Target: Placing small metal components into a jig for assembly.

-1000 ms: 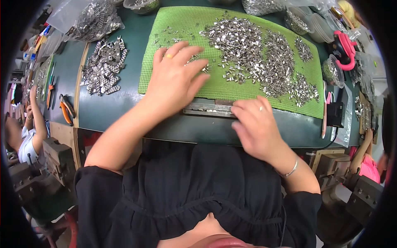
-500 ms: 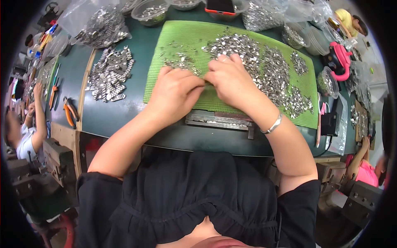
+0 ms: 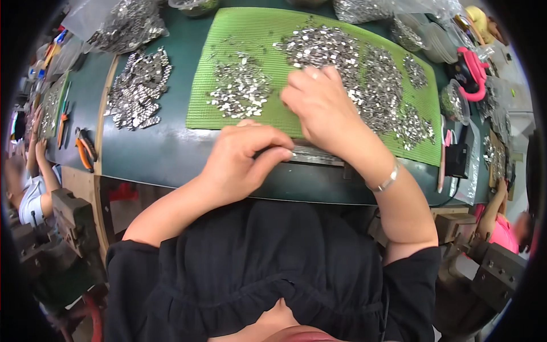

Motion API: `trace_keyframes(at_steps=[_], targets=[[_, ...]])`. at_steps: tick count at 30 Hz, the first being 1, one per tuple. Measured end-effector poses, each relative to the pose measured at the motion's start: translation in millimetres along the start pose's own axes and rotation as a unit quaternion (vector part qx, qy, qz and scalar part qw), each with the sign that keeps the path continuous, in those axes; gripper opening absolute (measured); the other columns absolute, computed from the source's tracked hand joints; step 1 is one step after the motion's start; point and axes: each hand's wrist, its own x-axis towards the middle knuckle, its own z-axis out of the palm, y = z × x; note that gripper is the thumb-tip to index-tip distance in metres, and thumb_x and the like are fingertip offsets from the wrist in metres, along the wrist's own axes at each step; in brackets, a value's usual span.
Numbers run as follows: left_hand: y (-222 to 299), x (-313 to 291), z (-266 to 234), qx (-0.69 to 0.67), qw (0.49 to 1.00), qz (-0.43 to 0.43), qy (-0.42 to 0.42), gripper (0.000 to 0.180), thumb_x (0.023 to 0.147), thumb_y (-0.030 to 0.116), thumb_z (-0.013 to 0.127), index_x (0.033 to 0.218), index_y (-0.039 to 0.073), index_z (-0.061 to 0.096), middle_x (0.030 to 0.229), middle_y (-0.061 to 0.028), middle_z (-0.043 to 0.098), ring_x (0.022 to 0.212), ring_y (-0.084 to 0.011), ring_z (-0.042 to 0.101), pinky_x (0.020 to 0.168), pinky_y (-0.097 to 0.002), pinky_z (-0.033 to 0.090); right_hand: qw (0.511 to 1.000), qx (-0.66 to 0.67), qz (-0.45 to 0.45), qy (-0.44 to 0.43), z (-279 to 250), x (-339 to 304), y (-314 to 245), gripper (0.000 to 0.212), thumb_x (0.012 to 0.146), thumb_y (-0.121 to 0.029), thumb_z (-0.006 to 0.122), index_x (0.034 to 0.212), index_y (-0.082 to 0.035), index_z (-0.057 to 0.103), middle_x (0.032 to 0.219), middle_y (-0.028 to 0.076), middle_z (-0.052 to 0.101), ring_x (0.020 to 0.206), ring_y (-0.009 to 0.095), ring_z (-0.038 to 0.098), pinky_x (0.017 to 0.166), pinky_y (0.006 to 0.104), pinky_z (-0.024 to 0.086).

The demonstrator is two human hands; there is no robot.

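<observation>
Hands are down at the near edge of the counter now. In the head view, the left hand (image 3: 242, 162) has pulled back off the ribbed green mat (image 3: 256, 114) and pinches its fingertips narrow on the end of a long flat metal strip (image 3: 319, 155) lying along the dark green counter (image 3: 148, 154). The right hand (image 3: 322, 108) curls over the strip's middle, its fingers hidden, so I cannot tell its grip. Half a second ago both hands were up on the mat, gathering from the heaps of small silvery metal pieces (image 3: 364, 85); now they work at the strip, so picked pieces are likely being loaded there. A separate loose pile of silver parts (image 3: 137, 91) sits left, untouched.
</observation>
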Motion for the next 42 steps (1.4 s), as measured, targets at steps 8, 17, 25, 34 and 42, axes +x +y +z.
trace_keyframes(at_steps=[8,17,25,34,42], targets=[[-11,0,26,0.1,0.993,0.061,0.022,0.01,0.079,0.004,0.073,0.085,0.007,0.065,0.092,-0.0053,0.065,0.083,-0.027,0.06,0.075,-0.0363,0.045,0.989,0.095,0.101,-0.054,-3,-27,-6,0.003,0.078,-0.009,0.069,0.077,-0.007,0.069,0.082,0.006,0.058,0.088,0.026,0.055,0.081,0.0398,0.035],[-1,4,12,0.273,0.941,0.195,-0.039,0.021,0.075,0.02,0.078,0.093,0.011,0.07,0.098,-0.0018,0.063,0.088,-0.022,0.059,0.081,-0.0407,0.041,0.986,0.092,0.142,-0.001,-1,-32,-4,0.011,0.078,-0.013,0.073,0.071,-0.007,0.067,0.079,0.008,0.063,0.086,0.028,0.06,0.08,0.0427,0.035],[-32,54,-5,0.429,0.897,0.103,0.043,0.009,0.081,0.019,0.072,0.082,0.011,0.076,0.104,-0.0051,0.065,0.107,-0.0258,0.057,0.092,-0.0437,0.037,0.907,0.353,0.205,0.107,-22,-64,-26,0.003,0.08,0.004,0.065,0.079,0.003,0.062,0.075,0.013,0.058,0.065,0.028,0.058,0.061,0.0359,0.046],[-25,55,3,0.355,0.935,0.018,0.007,0.005,0.082,0.011,0.07,0.082,0.007,0.072,0.096,-0.0077,0.066,0.101,-0.0278,0.059,0.09,-0.0455,0.039,0.931,0.321,0.163,0.068,-16,-71,-35,0.008,0.078,0.008,0.065,0.084,0.004,0.061,0.088,0.014,0.061,0.073,0.027,0.06,0.065,0.0342,0.048],[5,16,18,0.07,0.995,0.044,-0.059,0.011,0.081,-0.001,0.067,0.09,0.0,0.061,0.087,-0.0145,0.062,0.082,-0.0373,0.061,0.073,-0.0441,0.048,0.988,0.055,0.026,0.14,-7,-88,-45,0.017,0.072,-0.004,0.07,0.088,0.0,0.063,0.097,0.012,0.061,0.087,0.03,0.059,0.074,0.0407,0.048]])
